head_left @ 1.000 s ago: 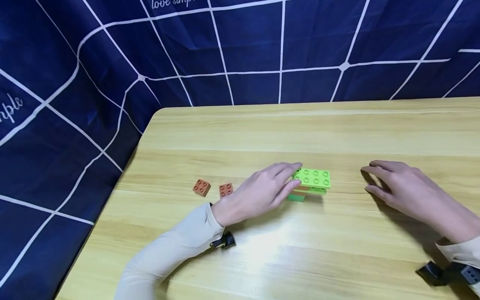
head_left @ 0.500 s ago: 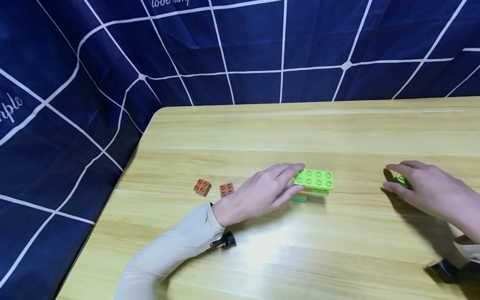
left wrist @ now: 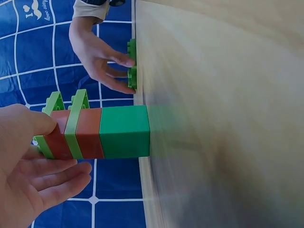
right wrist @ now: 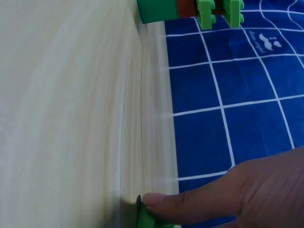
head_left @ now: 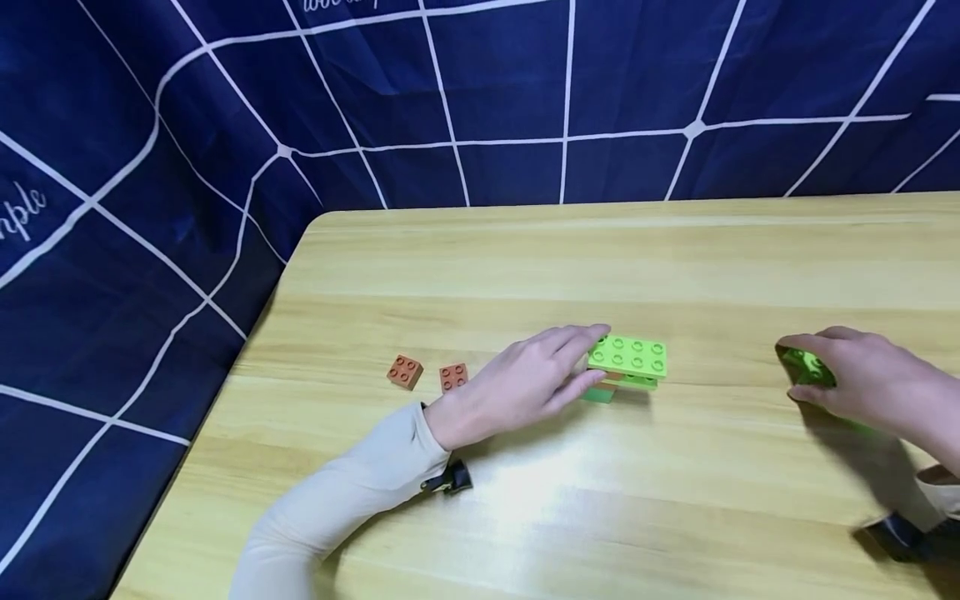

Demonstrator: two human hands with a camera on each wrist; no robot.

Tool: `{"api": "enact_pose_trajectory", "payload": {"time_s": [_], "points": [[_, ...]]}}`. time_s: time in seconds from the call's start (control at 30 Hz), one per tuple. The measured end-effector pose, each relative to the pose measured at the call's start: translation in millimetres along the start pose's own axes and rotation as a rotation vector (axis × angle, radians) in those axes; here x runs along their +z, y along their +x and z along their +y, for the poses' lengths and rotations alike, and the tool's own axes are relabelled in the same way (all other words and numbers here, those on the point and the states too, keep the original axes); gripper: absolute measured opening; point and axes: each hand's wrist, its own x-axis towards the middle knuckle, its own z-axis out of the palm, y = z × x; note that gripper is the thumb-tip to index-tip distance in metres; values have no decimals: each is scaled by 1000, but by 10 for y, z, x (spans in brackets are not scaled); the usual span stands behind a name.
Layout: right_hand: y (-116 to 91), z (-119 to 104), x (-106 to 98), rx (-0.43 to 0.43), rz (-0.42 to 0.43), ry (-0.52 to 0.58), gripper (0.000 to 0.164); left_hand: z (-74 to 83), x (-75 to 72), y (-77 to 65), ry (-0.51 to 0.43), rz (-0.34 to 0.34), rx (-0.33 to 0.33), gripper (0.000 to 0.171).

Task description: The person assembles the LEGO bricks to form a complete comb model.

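Note:
My left hand point(head_left: 521, 379) holds the upper left end of a brick stack point(head_left: 628, 357) standing on the table. In the left wrist view the stack has a dark green brick point(left wrist: 124, 130) at its base, then red-brown bricks alternating with lime green plates. The thumb presses one side of the stack near its top, with fingers on the opposite side. At the right, my right hand point(head_left: 881, 375) grips a green studded brick point(head_left: 808, 368) lying on the table, thumb and fingers on opposite sides. The palm hides part of that brick.
Two red-brown square bricks, one farther left point(head_left: 405, 372) and one beside my left wrist point(head_left: 453, 377), lie on the wooden table point(head_left: 525, 267). A dark blue cloth with white lines point(head_left: 510, 92) hangs behind the table and along its left edge.
My right hand has moved right, reaching the green brick and closing its thumb and fingers on it. My left hand and the stack have stayed nearly still.

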Motion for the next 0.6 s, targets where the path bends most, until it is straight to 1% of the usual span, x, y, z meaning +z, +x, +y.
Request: {"api": "enact_pose_trajectory", "payload": {"time_s": [0.13,0.2,0.33,0.43,0.53,0.6], "points": [[-21,-27,26,-24,37,22,64,5,21,-12,-4,-7,1,49],[7,-46,13,-41,61,29,64,-3,14,-9,-1,-5,3,49],[49,-87,7,-58,73,48,65,-8,6,-7,2,-4,1,49],[62,-119,23,-55,87,67,64,-6,11,-13,4,-3,0,50],[60,-147,42,-60,128,83,62,-3,20,-18,1,-5,7,50],[49,-157,58,-64,177,86,62,-1,24,-19,-5,-6,6,50]]}}
